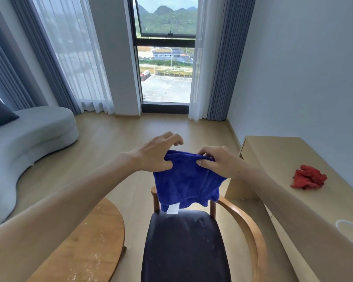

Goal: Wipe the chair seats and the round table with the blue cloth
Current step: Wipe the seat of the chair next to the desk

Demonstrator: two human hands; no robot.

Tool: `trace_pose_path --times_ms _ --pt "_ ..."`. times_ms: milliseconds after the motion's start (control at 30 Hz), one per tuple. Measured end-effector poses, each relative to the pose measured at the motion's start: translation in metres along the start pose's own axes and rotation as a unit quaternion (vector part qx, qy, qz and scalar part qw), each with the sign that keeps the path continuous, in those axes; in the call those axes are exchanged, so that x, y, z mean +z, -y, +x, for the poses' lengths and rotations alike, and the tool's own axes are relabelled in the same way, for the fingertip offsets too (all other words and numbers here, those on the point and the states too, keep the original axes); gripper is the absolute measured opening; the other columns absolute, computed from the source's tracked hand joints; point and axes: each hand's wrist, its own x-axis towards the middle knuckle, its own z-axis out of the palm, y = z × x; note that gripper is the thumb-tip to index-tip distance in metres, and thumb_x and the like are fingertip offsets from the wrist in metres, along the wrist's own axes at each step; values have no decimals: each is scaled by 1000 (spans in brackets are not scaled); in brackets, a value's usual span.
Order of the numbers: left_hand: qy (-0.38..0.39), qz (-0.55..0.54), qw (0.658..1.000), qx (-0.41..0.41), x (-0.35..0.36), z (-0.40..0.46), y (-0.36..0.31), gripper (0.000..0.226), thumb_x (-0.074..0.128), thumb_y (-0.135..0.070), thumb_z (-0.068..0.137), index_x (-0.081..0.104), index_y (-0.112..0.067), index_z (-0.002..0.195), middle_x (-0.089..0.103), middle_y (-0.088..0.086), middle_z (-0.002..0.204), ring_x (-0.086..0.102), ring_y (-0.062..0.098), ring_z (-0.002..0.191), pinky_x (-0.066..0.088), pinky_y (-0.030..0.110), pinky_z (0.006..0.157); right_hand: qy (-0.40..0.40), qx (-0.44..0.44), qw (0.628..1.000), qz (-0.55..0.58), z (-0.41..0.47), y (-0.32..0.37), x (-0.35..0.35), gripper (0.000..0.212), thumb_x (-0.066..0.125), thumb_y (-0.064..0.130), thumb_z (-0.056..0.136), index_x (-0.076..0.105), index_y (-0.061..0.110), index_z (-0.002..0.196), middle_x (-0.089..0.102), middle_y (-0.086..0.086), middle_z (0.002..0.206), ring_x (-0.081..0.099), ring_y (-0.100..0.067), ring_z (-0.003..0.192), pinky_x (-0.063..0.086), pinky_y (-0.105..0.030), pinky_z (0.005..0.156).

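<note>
We had the blue cloth (pixel 186 186) up over the chair seat (pixel 184 245), left hand (pixel 154 152) and right hand (pixel 216 160) each with a pinching grip clamped on its top edge.

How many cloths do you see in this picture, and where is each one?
2. The blue cloth hangs above the chair seat, pinched at its top edge by the left hand and the right hand. The red cloth lies crumpled on the desk at right. Others may be out of view.
</note>
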Motion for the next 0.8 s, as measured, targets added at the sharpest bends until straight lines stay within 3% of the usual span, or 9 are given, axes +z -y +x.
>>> trace_pose_path --times_ms 67,200,333,433,533,600,667,733,800 --pt "38 48 998 -7 2 2 -6 32 46 -13 84 48 -19 116 60 -1 99 56 12 77 41 19 59 -18 10 1000 -1 2 6 3 20 44 24 100 61 19 109 65 2 95 61 -13 84 48 -23 72" --pt "24 112 993 -13 10 0 -13 9 37 -21 91 45 -18 96 58 -1 83 56 21 70 38 25 57 -42 17 999 2 3 14 4 20 47 21 99 64 15 107 64 4 92 59 -13 83 42 -21 70" --pt "8 163 986 16 12 -3 -12 20 42 -42 96 46 -22 95 54 -9 75 53 12 61 36 22 56 -57 34 998 14 2 22 5 19 49 22 97 65 14 104 65 2 91 59 -15 83 46 -25 73" --pt "-15 152 986 -60 14 3 -17 15 42 -32 94 49 -20 88 56 -4 72 52 15 61 35 25 53 -90 65 994 21 5 31 13 18 49 24 97 64 14 102 64 0 91 57 -13 80 40 -20 65" --pt "-56 11 979 -196 17 13 -27 8 45 -18 88 50 -22 83 55 0 81 52 16 72 37 26 56 -134 85 986 43 8 44 22 16 49 26 97 62 16 100 59 6 82 50 -3 69 32 -11 54" --pt "-80 -162 936 -303 12 19 -33 16 45 -11 86 57 -18 94 56 3 89 54 17 78 43 26 56 -127 85 985 75 10 53 25 17 52 32 96 61 18 102 57 10 78 52 -3 68 36 -10 52" --pt "-96 -349 858 -365 4 22 -35 20 47 -6 83 59 -12 98 60 8 89 60 21 78 50 29 52 -83 85 982 146 8 60 22 30 60 43 90 58 21 109 62 9 88 58 -7 78 43 -11 63" --pt "-105 -470 792 -375 -5 19 -38 16 51 -5 79 59 -7 93 62 11 84 63 23 71 51 26 51 -34 73 976 201 5 63 18 49 70 44 81 53 21 121 65 5 103 62 -13 90 52 -24 77" --pt "-103 -553 751 -345 -11 13 -39 14 51 -4 78 59 -5 89 61 14 89 65 25 69 54 28 55 -35 63 978 197 3 60 16 55 76 30 78 51 19 126 64 0 109 61 -18 97 54 -34 85"
